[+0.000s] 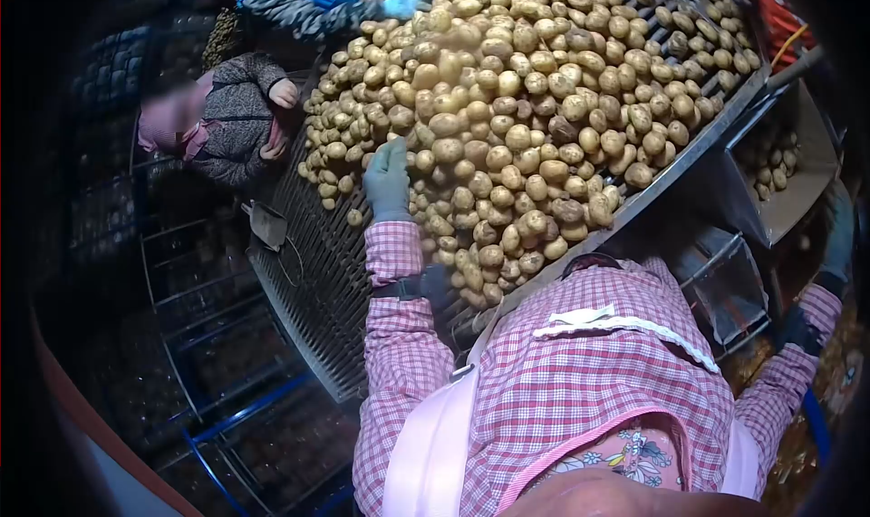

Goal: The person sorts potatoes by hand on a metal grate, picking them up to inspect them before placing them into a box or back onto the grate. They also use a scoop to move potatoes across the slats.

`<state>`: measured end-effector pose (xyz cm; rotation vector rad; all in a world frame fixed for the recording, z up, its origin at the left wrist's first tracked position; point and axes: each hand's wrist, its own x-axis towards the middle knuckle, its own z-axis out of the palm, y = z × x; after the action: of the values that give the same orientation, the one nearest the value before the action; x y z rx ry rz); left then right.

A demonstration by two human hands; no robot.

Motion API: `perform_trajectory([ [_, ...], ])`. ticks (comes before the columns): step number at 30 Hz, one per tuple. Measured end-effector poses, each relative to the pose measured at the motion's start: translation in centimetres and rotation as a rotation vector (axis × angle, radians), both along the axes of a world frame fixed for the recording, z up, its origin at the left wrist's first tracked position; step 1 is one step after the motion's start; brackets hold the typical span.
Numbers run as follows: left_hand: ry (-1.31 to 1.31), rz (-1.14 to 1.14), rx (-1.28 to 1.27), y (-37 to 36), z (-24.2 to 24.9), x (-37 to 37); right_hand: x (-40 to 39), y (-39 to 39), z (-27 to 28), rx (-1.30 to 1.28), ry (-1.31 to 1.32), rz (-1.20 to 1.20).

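Note:
A large heap of potatoes covers a slatted metal sorting table in front of me. My left hand, in a grey-green glove, rests at the left side of the heap, against several potatoes. Its fingers are stretched out and close together, and I see nothing gripped in them. At the far right edge, my right hand is gloved too and reaches beside a metal chute with some potatoes inside. Shadow and the edge of the view hide its fingers.
A metal rail borders the heap on my side. Below the chute is a clear-sided box. Across the left end, a person in a dark jacket works; another's gloved hand touches the far potatoes. A small scoop-like piece lies at the edge.

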<state>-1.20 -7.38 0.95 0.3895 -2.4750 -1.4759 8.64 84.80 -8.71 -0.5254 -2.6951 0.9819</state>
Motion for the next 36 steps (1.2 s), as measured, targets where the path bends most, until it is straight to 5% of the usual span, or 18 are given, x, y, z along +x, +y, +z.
perform_trajectory([
  [1, -0.064, -0.063, -0.162, 0.3, -0.2, -0.2, -2.9, -6.0, 0.5, -0.538, 0.080, -0.010],
  [5, -0.305, -0.147, -0.518, 6.0, 0.4, -0.1, -9.4, -32.0, 8.3, -0.931, -0.094, 0.294],
  [9, -0.165, -0.116, -0.442, 5.4, -3.8, -1.5, -12.3, -49.0, 8.9, -0.990, -0.371, 0.464],
  [12, -0.061, 0.088, 0.585, 3.2, -4.9, -0.9, -12.8, -56.7, 6.1, -0.991, -0.418, 0.726],
  [13, -0.078, 0.044, 0.866, 3.5, -3.1, 0.4, -13.4, -58.8, 3.6, -0.688, -0.151, 0.838],
  [15, -0.222, 0.092, 1.115, 2.9, -1.7, 2.9, -13.4, -62.2, 1.5, -0.343, -0.094, 0.839],
  [17, -0.238, 0.005, 1.046, 3.0, -2.0, 4.4, -13.6, -63.9, -0.3, -0.266, -0.036, 0.769],
  [19, -0.270, 0.038, 1.253, 4.1, -0.8, 5.7, -15.0, -63.7, 0.1, -0.346, -0.131, 0.839],
  [25, -0.274, -0.102, 1.299, 5.3, -0.5, 7.2, -15.3, -58.0, 3.4, -1.668, -0.674, 0.562],
  [28, -0.287, -0.249, 1.322, 5.1, -2.1, 7.1, -11.8, -56.9, 4.6, -1.495, -0.467, 0.520],
  [31, -0.279, 0.017, 1.014, 7.5, -1.3, 6.2, -11.4, -54.5, 3.6, -1.743, -0.742, 0.554],
  [35, -0.186, 0.139, 0.904, 7.2, -0.9, 2.4, -10.1, -53.4, 1.5, -1.070, -0.296, 0.782],
  [36, -0.090, 0.010, 0.779, 7.3, -0.5, 1.7, -10.2, -53.5, 1.0, -1.072, -0.330, 0.735],
])
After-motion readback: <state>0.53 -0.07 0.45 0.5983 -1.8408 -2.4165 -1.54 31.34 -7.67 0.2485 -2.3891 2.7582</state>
